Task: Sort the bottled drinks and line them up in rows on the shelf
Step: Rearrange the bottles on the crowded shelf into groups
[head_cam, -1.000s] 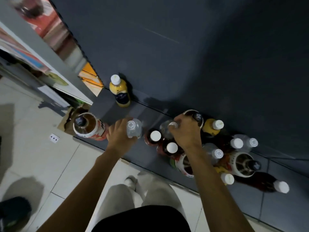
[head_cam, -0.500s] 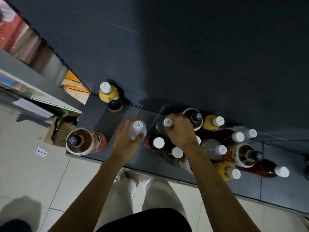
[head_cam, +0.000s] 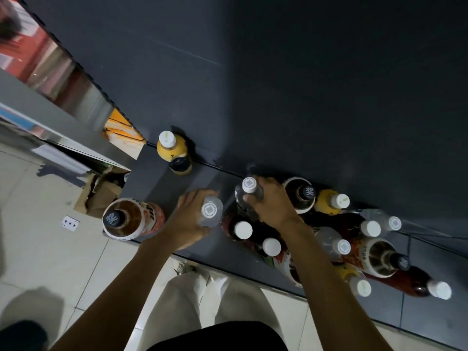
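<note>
Most of the sorting is judged as still being left undone. The dark shelf (head_cam: pixel 316 307) is being crowded at its right by a mixed cluster (head_cam: pixel 354 239) of bottles: brown, yellow, red and clear ones are being left jumbled, some tilted. Two large brown tea bottles, one at the left edge (head_cam: pixel 129 219) and one at the back (head_cam: pixel 302 195), are being kept well apart. A lone yellow bottle (head_cam: pixel 174 154) is being stood at the back wall. A clear bottle (head_cam: pixel 211 211) is being clasped by the left hand (head_cam: pixel 188 224), its grip closed around the body, and a second clear bottle (head_cam: pixel 249 192) is being clutched near the neck by the right hand (head_cam: pixel 272 206).
</note>
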A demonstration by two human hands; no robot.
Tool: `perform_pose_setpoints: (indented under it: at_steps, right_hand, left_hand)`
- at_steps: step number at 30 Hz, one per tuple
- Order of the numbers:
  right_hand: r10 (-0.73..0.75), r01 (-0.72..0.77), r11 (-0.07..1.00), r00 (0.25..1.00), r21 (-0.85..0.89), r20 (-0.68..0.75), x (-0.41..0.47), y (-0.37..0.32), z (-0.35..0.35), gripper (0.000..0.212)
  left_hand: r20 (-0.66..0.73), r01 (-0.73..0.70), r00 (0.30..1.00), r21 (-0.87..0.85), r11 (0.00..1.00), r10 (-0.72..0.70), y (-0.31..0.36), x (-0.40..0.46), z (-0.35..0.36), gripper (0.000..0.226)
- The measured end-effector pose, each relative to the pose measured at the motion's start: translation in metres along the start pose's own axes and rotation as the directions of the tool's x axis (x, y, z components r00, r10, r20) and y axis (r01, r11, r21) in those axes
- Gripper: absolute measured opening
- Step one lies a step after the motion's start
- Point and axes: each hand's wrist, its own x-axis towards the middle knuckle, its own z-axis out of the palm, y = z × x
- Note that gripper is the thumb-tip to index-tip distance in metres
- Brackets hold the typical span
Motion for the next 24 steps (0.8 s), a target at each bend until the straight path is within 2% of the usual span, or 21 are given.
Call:
perform_pose_setpoints:
  at_steps: [2, 5, 8, 11, 16, 20, 24]
  right_hand:
    - [-0.004, 0.007, 0.999, 0.998, -0.041, 0.056, 0.000, -0.001, 0.004, 0.058]
    - [-0.019, 0.031, 0.987, 0.997, -0.155, 0.076, -0.002, -0.001, 0.006, 0.050]
    - [-0.074, 0.074, 0.979, 0.997, -0.189, 0.006, -0.004, 0.007, 0.005, 0.045]
    - [-0.112, 0.104, 0.987, 0.992, -0.123, -0.053, -0.008, 0.009, 0.004, 0.040]
    - [-0.261, 0.235, 0.960, 0.949, -0.152, -0.180, -0.016, -0.007, -0.015, 0.037]
    - [-0.333, 0.364, 0.927, 0.908, 0.088, -0.256, -0.031, -0.024, -0.028, 0.032]
    - [-0.320, 0.432, 0.868, 0.864, 0.245, -0.389, -0.043, -0.037, -0.030, 0.032]
  left_hand:
    - [-0.070, 0.017, 0.997, -0.085, 0.996, -0.023, 0.004, -0.001, 0.003, 0.077]
    - [-0.150, 0.041, 0.987, -0.075, 0.996, -0.052, 0.007, -0.003, 0.010, 0.076]
    - [-0.206, 0.014, 0.978, -0.068, 0.998, -0.028, 0.014, -0.008, 0.011, 0.076]
    - [-0.272, -0.008, 0.962, -0.134, 0.991, -0.029, 0.021, -0.015, 0.005, 0.074]
    - [-0.386, -0.158, 0.921, -0.247, 0.956, 0.052, 0.059, -0.013, -0.026, 0.066]
    - [-0.496, -0.202, 0.868, -0.290, 0.935, 0.034, 0.076, -0.019, -0.039, 0.068]
    - [-0.513, -0.248, 0.858, -0.432, 0.867, -0.010, 0.091, -0.028, -0.052, 0.065]
